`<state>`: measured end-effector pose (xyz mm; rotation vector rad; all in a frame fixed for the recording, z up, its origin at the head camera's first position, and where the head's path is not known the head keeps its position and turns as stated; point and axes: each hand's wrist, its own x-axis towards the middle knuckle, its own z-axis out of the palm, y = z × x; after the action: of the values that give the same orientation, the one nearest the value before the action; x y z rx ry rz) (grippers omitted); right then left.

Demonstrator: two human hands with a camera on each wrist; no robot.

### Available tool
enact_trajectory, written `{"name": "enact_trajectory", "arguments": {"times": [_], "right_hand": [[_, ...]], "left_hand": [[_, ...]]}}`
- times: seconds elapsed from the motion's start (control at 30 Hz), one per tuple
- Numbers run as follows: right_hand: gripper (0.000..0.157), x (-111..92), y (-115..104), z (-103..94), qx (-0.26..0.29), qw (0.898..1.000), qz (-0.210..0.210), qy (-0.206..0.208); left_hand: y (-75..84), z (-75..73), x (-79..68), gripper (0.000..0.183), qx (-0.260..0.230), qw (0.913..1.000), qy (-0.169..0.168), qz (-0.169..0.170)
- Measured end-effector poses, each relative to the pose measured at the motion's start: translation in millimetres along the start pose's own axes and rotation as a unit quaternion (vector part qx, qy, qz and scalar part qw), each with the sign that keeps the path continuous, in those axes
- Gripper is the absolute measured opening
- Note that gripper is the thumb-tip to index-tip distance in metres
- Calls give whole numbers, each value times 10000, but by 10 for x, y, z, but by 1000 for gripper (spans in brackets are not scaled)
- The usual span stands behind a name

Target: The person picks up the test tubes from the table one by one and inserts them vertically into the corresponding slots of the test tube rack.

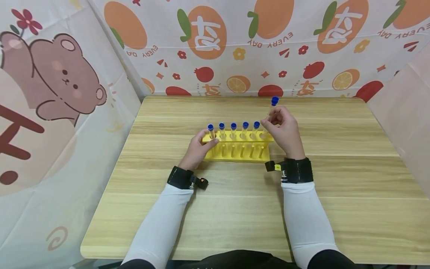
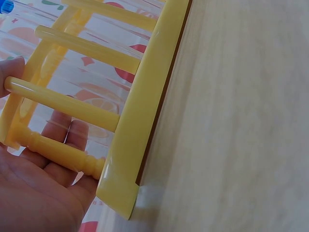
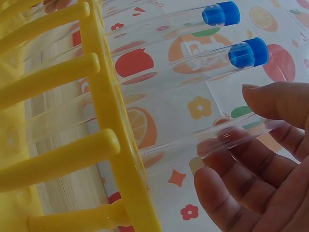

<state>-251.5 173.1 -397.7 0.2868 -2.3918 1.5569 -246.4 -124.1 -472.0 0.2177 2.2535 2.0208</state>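
A yellow test tube rack (image 1: 235, 160) stands on the table, its left end gripped by my left hand (image 1: 196, 151). In the left wrist view the fingers pass behind the rack's end post (image 2: 63, 152), with the thumb near the upper bar. My right hand (image 1: 285, 129) holds a clear test tube (image 3: 178, 147) at the rack's right end. Its blue cap (image 1: 274, 101) rises above the fingers, higher than the others. The tube's lower part reaches the rack's top bar (image 3: 104, 92). Several blue-capped test tubes (image 1: 233, 129) stand upright in the rack's other holes.
The light wood table (image 1: 235, 216) extends around the rack on all sides. A printed cloth (image 1: 238, 22) hangs behind the table's far edge, and another cloth with a bear (image 1: 64, 78) covers the left side.
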Motion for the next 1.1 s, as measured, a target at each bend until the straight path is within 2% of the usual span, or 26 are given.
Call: {"name": "enact_trajectory", "arguments": {"times": [0.23, 0.8, 1.1], "right_hand": [[34, -1, 8, -6, -14, 9999, -68, -85], [33, 10, 19, -12, 4, 9998, 16, -187], [39, 5, 9, -30, -301, 9990, 177, -270]], "left_hand": [[3, 7, 9, 41, -17, 9999, -55, 128], [12, 0, 15, 40, -212, 9997, -114, 23], [21, 4, -1, 42, -160, 9998, -97, 116]]}}
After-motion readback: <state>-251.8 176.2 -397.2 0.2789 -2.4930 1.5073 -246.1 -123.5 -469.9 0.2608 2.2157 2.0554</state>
